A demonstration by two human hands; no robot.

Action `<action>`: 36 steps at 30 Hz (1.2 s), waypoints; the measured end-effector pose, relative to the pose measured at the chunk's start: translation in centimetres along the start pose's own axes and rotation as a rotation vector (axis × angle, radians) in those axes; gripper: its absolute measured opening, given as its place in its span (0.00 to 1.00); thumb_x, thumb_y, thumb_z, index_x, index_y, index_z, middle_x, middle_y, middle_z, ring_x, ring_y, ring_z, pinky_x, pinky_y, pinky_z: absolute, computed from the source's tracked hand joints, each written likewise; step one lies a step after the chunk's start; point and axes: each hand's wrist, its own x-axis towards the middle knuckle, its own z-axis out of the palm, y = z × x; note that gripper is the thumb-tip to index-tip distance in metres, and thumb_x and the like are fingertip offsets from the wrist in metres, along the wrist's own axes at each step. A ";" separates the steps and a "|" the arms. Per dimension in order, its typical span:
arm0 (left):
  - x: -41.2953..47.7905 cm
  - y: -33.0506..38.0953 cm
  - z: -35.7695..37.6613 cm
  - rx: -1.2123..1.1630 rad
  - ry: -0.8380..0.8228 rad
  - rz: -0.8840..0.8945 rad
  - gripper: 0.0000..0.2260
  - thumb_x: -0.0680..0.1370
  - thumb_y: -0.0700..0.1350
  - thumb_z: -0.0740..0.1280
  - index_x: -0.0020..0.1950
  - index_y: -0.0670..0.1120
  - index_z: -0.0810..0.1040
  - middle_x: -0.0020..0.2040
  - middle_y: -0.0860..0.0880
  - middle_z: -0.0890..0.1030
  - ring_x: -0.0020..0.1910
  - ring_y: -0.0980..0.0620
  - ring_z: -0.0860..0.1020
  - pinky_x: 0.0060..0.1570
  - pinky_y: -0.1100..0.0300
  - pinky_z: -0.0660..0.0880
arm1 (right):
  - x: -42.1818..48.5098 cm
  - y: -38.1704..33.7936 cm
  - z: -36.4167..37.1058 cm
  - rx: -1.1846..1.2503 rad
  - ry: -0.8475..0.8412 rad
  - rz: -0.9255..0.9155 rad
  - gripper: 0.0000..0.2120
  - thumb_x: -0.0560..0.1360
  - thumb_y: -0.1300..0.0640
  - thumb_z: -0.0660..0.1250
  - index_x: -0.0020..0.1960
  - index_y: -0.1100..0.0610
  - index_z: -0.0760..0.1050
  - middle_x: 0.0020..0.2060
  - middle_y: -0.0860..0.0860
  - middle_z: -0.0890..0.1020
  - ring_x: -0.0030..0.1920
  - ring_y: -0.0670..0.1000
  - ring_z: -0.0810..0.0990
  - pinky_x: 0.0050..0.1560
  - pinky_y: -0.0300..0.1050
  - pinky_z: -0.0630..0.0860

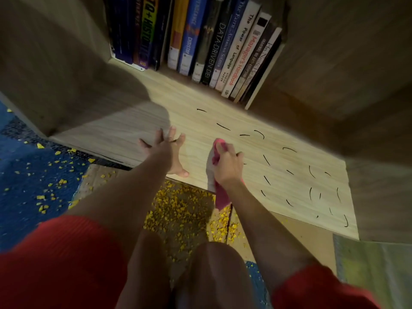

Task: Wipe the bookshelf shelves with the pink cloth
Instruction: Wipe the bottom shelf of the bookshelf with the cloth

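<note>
The light wooden shelf [223,114] lies in front of me, its right half covered with several short black curved marks [312,171]. My right hand [227,163] is closed around the pink cloth [219,197] and holds it on the shelf near the front edge; the cloth's tail hangs down over that edge. My left hand [166,150] rests flat on the shelf to the left of the cloth, fingers spread, holding nothing.
A row of upright books [200,41] fills the back of the shelf. Wooden side panels [55,63] close the compartment on the left and right. Below the front edge the floor has a blue carpet [26,186] and scattered yellow flecks [182,210].
</note>
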 end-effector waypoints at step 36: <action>0.2 -0.2 0.3 -0.023 0.041 0.004 0.49 0.68 0.61 0.72 0.76 0.57 0.40 0.76 0.56 0.35 0.75 0.47 0.35 0.67 0.30 0.48 | 2.0 -1.1 0.1 -0.080 0.035 -0.030 0.23 0.76 0.59 0.58 0.71 0.53 0.63 0.66 0.53 0.67 0.57 0.60 0.69 0.60 0.46 0.61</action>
